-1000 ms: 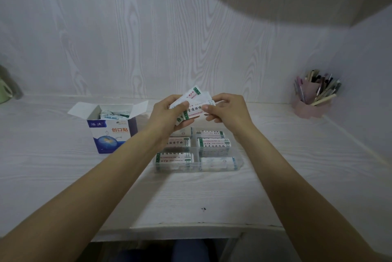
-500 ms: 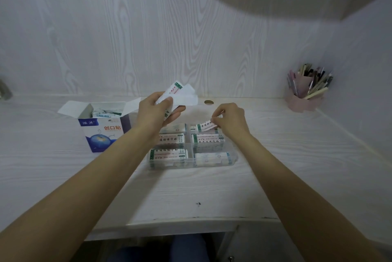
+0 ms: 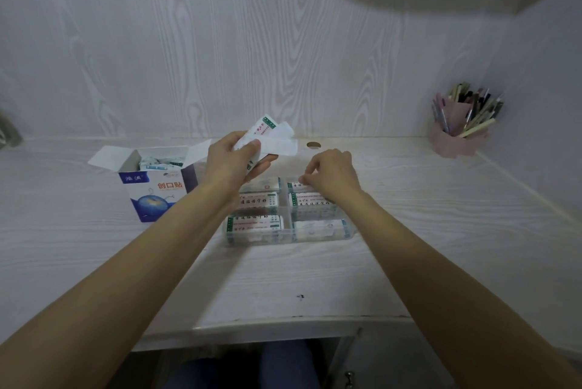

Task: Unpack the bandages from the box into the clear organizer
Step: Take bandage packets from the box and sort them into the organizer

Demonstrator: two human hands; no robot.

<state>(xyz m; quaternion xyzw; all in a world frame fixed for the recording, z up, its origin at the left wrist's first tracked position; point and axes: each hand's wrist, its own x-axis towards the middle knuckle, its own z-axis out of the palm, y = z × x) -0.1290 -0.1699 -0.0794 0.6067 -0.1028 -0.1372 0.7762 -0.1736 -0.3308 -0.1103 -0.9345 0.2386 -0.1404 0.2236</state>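
Head view, containers first. Your clear organizer sits on the desk straight ahead of you, divided into two columns of compartments. The near left compartment holds a stack of bandages with green-edged printed wrappers; the one behind it holds a like stack; the far left one is partly hidden by your left wrist, though a wrapper shows in it. The near right compartment holds wrappers lying blank side up; the middle right holds printed ones; the far right lies under your right hand.

Left of the organizer, near but apart from it, stands the blue and white cardboard box, flaps open, with loose wrapped bandages visible inside.

At the far right corner a pink holder stands packed with pens and pencils. A small round hole sits in the desk beyond the organizer.

Hands. Your left hand is raised above the organizer's far left, thumb pressed over a fanned bunch of bandages, fingers curled beneath them. Your right hand is lowered over the far right compartment, fingers bent, the tips pinching one bandage that lies at the top of that compartment.
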